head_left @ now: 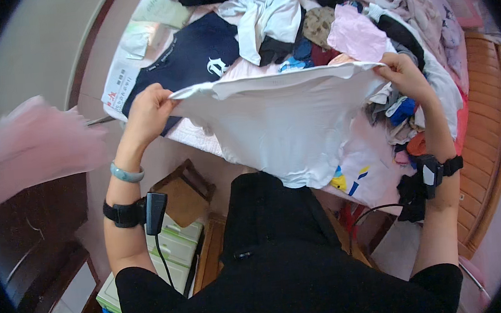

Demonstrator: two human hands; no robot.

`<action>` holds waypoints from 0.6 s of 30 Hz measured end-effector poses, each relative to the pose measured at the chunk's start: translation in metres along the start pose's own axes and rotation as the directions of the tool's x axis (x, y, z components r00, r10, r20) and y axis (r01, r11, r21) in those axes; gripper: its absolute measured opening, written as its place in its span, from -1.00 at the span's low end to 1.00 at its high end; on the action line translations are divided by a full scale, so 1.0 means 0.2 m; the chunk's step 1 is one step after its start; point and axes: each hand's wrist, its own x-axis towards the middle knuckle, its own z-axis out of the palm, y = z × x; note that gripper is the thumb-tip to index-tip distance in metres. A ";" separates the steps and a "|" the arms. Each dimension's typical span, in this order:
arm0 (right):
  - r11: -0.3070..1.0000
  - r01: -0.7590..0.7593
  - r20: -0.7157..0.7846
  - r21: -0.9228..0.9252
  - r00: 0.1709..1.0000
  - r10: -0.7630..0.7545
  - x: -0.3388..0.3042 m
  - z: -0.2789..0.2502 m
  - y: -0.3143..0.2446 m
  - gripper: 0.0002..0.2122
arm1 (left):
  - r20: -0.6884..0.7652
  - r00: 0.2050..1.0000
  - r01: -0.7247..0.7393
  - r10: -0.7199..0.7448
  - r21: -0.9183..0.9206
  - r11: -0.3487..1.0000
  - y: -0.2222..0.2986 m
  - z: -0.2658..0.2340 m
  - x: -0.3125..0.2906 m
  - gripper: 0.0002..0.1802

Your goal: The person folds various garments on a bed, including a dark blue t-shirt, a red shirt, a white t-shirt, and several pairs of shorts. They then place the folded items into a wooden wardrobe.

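A white pair of underpants (283, 121) is stretched wide by its waistband between my two hands, above the front part of the bed. My left hand (150, 113) pinches the left end of the waistband, thumb and fingers closed. At the right end, my right hand (404, 76) grips the other corner in the same way. The cloth narrows downward, and its lower edge hangs just in front of my black trousers. Behind the waistband lies a dark navy T-shirt (193, 51) with a white emblem, spread flat on the bed.
Piled clothes cover the bed, among them a white garment (267, 12), a pink cloth (357, 31) and small items at right. A wooden headboard (481, 136) borders the right. Below stand a wooden stool (182, 192) and pale green drawers (172, 247). Blurred pink fabric (35, 148) hangs left.
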 end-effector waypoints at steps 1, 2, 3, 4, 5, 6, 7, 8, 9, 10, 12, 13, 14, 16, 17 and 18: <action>0.998 0.036 -0.061 -0.053 0.997 -0.039 -0.05 -0.07 -0.05 -0.78 | -0.043 0.999 -0.005 0.011 0.138 0.990 0.07 -0.08 -0.03 -0.82; 0.991 0.079 -0.103 -0.106 0.991 -0.090 -0.10 -0.14 -0.10 -0.76 | -0.089 0.995 0.052 -0.038 0.170 0.984 0.14 -0.15 -0.07 -0.79; 0.978 0.143 -0.143 -0.150 0.976 -0.165 -0.15 -0.21 -0.15 -0.75 | -0.119 0.984 0.154 -0.132 0.207 0.966 0.21 -0.21 -0.12 -0.76; 0.974 0.087 -0.157 -0.210 0.980 -0.121 -0.19 -0.27 -0.20 -0.73 | -0.136 0.982 0.152 -0.127 0.192 0.969 0.27 -0.28 -0.15 -0.73; 0.958 0.001 -0.207 -0.286 0.976 -0.063 -0.23 -0.32 -0.24 -0.71 | -0.099 0.983 0.170 -0.155 0.164 0.972 0.32 -0.34 -0.17 -0.73; 0.940 0.004 -0.200 -0.341 0.977 -0.077 -0.27 -0.37 -0.28 -0.70 | -0.039 0.969 0.243 -0.243 0.002 0.970 0.37 -0.40 -0.19 -0.72; 0.929 -0.016 -0.186 -0.371 0.981 -0.057 -0.29 -0.41 -0.32 -0.69 | 0.043 0.946 0.323 -0.321 -0.164 0.932 0.40 -0.45 -0.20 -0.70; 0.968 -0.066 -0.156 -0.241 0.987 0.028 -0.30 -0.46 -0.34 -0.69 | 0.058 0.962 0.271 -0.265 -0.260 0.927 0.42 -0.49 -0.20 -0.67; 0.991 -0.115 -0.080 -0.074 0.991 0.109 -0.30 -0.51 -0.35 -0.69 | 0.016 0.970 0.236 -0.244 -0.309 0.921 0.43 -0.52 -0.19 -0.66; 0.991 -0.127 -0.047 -0.041 0.991 0.125 -0.29 -0.54 -0.36 -0.70 | -0.015 0.969 0.228 -0.247 -0.341 0.912 0.44 -0.55 -0.17 -0.66; 0.985 -0.146 -0.156 0.092 0.975 0.159 -0.22 -0.59 -0.36 -0.69 | -0.080 0.974 0.169 -0.211 -0.359 0.918 0.46 -0.60 -0.08 -0.66; 0.977 -0.123 -0.182 0.174 0.971 0.154 -0.18 -0.60 -0.36 -0.68 | -0.126 0.973 0.145 -0.195 -0.329 0.933 0.47 -0.63 -0.03 -0.66; 0.972 -0.110 -0.273 0.207 0.948 0.165 -0.13 -0.62 -0.36 -0.68 | -0.165 0.974 0.102 -0.157 -0.301 0.948 0.49 -0.68 0.02 -0.66; 0.954 0.010 -0.380 0.301 0.919 0.110 -0.06 -0.70 -0.40 -0.67 | -0.251 0.966 -0.054 -0.052 -0.396 0.917 0.55 -0.77 0.10 -0.69; 0.945 0.092 -0.450 0.312 0.891 0.062 -0.03 -0.76 -0.43 -0.68 | -0.309 0.949 -0.096 -0.063 -0.475 0.875 0.58 -0.82 0.12 -0.71; 0.890 0.297 -0.435 0.347 0.891 -0.129 -0.04 -0.81 -0.47 -0.68 | -0.316 0.946 -0.203 0.071 -0.406 0.891 0.62 -0.91 0.11 -0.74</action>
